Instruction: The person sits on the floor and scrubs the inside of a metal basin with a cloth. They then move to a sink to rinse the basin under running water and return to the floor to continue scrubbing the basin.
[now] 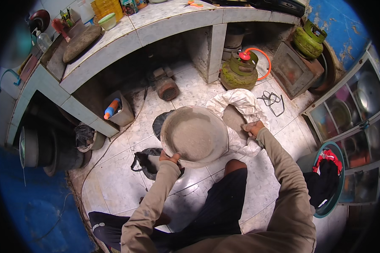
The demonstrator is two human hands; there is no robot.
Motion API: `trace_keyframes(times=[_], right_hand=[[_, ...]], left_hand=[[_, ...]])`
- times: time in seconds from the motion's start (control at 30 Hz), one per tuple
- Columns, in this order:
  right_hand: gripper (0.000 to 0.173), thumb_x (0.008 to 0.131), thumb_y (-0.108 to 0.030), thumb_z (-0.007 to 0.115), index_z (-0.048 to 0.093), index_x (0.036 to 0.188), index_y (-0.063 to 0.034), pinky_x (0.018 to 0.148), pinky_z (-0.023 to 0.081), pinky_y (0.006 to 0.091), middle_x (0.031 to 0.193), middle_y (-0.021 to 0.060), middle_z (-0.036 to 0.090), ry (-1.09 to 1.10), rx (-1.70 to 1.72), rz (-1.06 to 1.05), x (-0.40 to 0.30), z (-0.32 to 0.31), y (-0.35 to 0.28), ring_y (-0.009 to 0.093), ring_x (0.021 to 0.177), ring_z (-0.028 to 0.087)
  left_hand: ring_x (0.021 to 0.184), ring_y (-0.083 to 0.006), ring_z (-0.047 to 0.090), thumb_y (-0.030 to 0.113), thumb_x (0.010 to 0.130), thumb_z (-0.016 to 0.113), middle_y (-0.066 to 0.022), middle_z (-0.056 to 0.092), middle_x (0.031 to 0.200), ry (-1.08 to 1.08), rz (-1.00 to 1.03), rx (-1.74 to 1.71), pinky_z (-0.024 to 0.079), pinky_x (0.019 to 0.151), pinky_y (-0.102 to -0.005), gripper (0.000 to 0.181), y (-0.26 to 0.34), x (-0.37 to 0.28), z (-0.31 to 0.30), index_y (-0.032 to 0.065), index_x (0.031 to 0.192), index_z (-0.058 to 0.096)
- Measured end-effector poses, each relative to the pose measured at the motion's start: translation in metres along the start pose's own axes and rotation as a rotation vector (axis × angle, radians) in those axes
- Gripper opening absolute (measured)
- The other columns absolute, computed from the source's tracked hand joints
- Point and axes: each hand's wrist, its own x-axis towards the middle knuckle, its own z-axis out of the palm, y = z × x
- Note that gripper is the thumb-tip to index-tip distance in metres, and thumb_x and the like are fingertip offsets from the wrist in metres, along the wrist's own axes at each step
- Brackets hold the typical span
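Note:
A wide round basin (224, 139) coated with grey dust holds fine grey powder (193, 136). My left hand (170, 157) grips its near left rim. Right beside the basin, a white woven sack (221, 98) has its mouth rolled down, with grey powder (233, 119) inside. My right hand (253, 129) is at the sack's right edge, fingers curled on the folded rim; the fingertips are partly hidden. A black plastic bag (147, 164) lies open by my left hand. Another dark plastic bag (160, 125) shows partly behind the basin.
A green gas cylinder (239, 74) with an orange hose and a motor pump (166, 83) stand beyond the basin. A coiled cord (272, 101) lies right of the sack. A tub of clothes (324, 182) and a glazed cabinet (345, 117) stand at right. The tiled counter (180, 30) spans the back.

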Motion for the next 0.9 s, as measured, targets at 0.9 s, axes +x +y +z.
trace_keyframes(times=[0.9], right_hand=[[0.032,0.07,-0.033,0.069,0.066,0.076,-0.0013,0.035,0.025,0.023,0.046,-0.0001,0.048,-0.063,-0.144,-0.013,-0.064,-0.044,-0.029,0.007,0.036,0.036]], left_hand=[[0.085,-0.0262,0.058,-0.004,0.072,0.057,-0.0132,0.056,0.103,-0.009,0.055,0.021,0.052,0.065,-0.0379,0.048,-0.015,0.02,0.002,0.0028,0.117,0.041]])
